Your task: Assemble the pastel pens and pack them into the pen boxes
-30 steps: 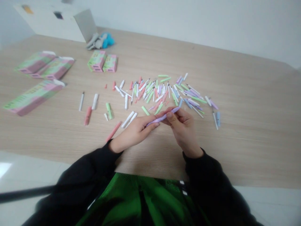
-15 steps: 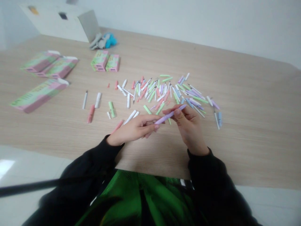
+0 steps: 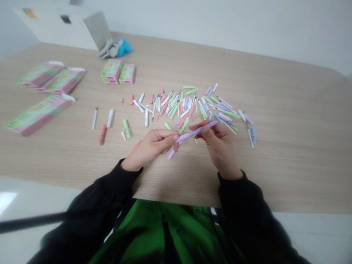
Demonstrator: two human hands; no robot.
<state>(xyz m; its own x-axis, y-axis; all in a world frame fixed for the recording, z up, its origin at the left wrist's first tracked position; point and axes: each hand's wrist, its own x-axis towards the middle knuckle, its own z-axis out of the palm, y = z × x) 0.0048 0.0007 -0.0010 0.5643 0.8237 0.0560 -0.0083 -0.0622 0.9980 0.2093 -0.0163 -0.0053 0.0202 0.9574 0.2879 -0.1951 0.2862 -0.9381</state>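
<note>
Five pink-and-green cartons (image 3: 111, 71) sit on the wooden surface (image 3: 277, 154), three lying flat at the far left and two side by side nearer the middle (whatever they hold is hidden from this view). In front of them spreads a loose scatter of pen parts (image 3: 176, 110) in white, pink, green, lilac and blue. The left hand (image 3: 150, 150) and right hand (image 3: 218, 148) are close together, their fingers pinched on opposite ends of a lilac pen barrel (image 3: 194, 132), held above the surface at the near edge of the scatter. A short lilac piece (image 3: 171, 154) now pokes out from under the left hand's fingers, where a moment ago only the long barrel showed. Farther back, a blue-and-grey soft bundle (image 3: 115, 48) lies beside a white box (image 3: 55, 25).
</note>
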